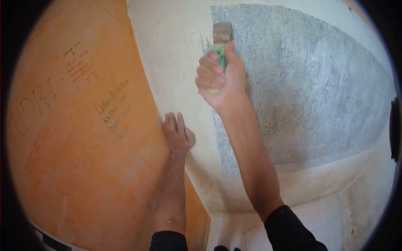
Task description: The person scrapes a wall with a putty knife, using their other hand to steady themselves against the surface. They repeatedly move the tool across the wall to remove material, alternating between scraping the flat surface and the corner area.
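Note:
My right hand [222, 75] is wrapped round the pale green handle of a scraper [222, 33]. Its broad metal blade points up and lies over the left edge of a rough grey patch [301, 88] on the white wall [171, 50]. Slight motion blur softens the hand and handle. Lower and to the left, my left hand [179, 134] rests on the white wall beside the corner, fingers stretched upward and nothing held. Small pale flecks dot the left forearm.
An orange wall [92, 167] with handwriting in dark and red ink meets the white wall at the left. White floor tiles [322, 230] show at the bottom. A dark object [394, 129], cut off by the view, stands at the right edge.

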Tool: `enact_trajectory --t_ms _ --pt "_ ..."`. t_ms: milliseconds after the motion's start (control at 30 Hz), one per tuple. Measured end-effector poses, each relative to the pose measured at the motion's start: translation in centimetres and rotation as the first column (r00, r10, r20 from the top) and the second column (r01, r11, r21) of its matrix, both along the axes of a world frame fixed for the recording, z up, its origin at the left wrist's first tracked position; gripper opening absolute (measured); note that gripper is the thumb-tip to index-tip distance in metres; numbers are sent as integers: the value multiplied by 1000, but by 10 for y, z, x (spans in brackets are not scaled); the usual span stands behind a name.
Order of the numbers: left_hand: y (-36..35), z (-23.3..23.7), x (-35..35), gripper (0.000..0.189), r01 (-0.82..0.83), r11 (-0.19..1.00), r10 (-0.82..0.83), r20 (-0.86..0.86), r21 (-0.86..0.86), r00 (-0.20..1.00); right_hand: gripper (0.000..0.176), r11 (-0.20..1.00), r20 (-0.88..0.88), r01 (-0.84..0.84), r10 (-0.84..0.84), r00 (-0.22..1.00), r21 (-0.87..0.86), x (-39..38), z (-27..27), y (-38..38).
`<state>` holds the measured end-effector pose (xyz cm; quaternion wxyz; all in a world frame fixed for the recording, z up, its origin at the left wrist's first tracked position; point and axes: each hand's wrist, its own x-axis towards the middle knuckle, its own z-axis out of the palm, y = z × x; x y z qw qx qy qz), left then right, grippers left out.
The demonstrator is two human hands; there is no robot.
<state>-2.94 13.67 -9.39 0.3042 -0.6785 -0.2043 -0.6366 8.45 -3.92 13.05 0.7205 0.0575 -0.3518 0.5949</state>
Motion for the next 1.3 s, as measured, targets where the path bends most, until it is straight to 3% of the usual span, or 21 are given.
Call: enact_trajectory --t_ms 100,167,267,333,533,633,767,833,933,1000,1033,1067,1100,1133,1167,1233,1267,1300 --pt "0 -1 -1 56 -10 1000 10 -7 -12 1000 57 995 -17 -88 87 996 -47 1 -58 -10" --pt "-3 1 0 56 -10 1000 10 -5 -6 1000 57 989 -4 -131 131 991 -69 4 -69 -8" --pt "-2 1 0 56 -6 1000 6 -11 -4 1000 57 988 1 -147 147 989 -56 0 -57 -4" --pt "0 3 2 56 -3 1000 3 -5 -7 1000 57 993 25 -68 71 997 -98 -11 -38 -8" --pt "-3 2 3 56 14 1000 -14 -3 -4 1000 53 991 78 -33 43 996 -126 2 -62 -4" --pt "-4 0 -1 56 -5 1000 5 -11 4 1000 53 1000 106 -17 18 994 -6 12 -9 19" --pt "-1 1 3 55 -11 1000 11 -10 4 1000 52 998 66 -52 54 996 -43 -5 6 3" --pt "-2 3 0 55 -29 999 29 -13 15 999 53 986 114 144 -134 984 -86 -5 -28 6" --pt "-20 13 3 51 36 999 -36 40 8 999 55 968 242 226 -196 950 -104 4 -79 3" --pt "-52 27 -1 49 57 967 -35 94 -246 995 56 951 286 282 -239 928 -123 10 -95 7" --pt "-66 39 -1 49 45 970 -24 88 -238 996 59 885 419 463 -401 815 -53 11 -99 11" --pt "-82 50 2 49 281 898 -229 186 -339 955 62 788 531 615 -539 654 42 10 -103 15" --pt "-101 64 3 49 503 763 -406 304 -407 862 62 795 528 605 -534 661 47 3 -98 7" --pt "-128 89 2 51 622 562 -520 352 -545 778 65 777 565 629 -509 649 -22 -5 -91 -6" --pt "-152 110 4 51 616 571 -517 346 -543 783 69 752 600 653 -483 638 -88 -9 -86 -14" --pt "-187 137 12 55 563 284 -554 347 -776 757 71 819 626 574 -433 649 -28 4 -106 10" --pt "-172 124 20 57 566 469 -577 250 -677 777 75 871 657 490 -386 648 29 10 -115 17" --pt "-177 129 19 57 556 472 -571 243 -685 784 75 875 651 484 -380 657 22 12 -115 10"
